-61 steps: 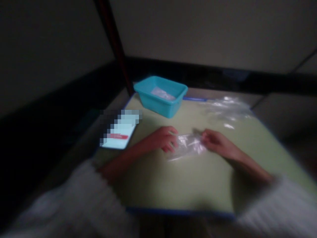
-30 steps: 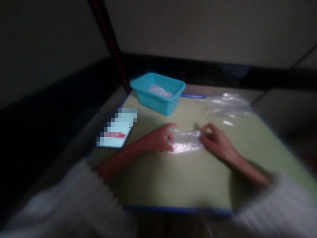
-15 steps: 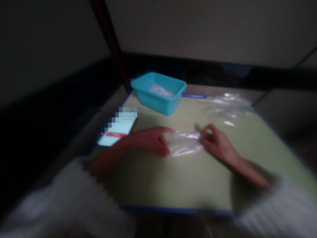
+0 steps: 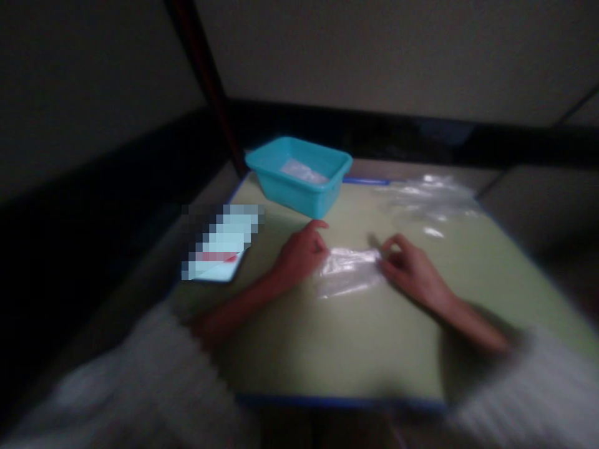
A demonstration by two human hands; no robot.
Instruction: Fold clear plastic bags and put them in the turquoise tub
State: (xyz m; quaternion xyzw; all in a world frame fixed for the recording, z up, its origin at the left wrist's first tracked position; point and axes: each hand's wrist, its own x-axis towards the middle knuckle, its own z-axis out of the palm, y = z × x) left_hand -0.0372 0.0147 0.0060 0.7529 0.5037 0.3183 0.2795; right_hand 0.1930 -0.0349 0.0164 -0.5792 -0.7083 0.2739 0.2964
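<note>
A small clear plastic bag (image 4: 350,274) lies on the pale yellow-green tabletop between my two hands, shiny and creased along its far edge. At its upper left corner is my left hand (image 4: 303,251), thumb and fingers closed on the plastic and one finger bent out beyond it. My right hand (image 4: 412,271) pinches the bag's right edge between thumb and fingertips. Blur hides the exact fingertip contact on both sides.
A turquoise plastic basin (image 4: 299,178) with clear plastic inside stands at the far left. Several clear bags (image 4: 430,196) lie at the far right. A lit phone-like screen (image 4: 224,246), partly pixelated, is at the left edge. The table has a blue rim (image 4: 341,402).
My left hand has moved from the bag's left side up to its upper left corner, fingers now more curled. The right hand has barely moved.
</note>
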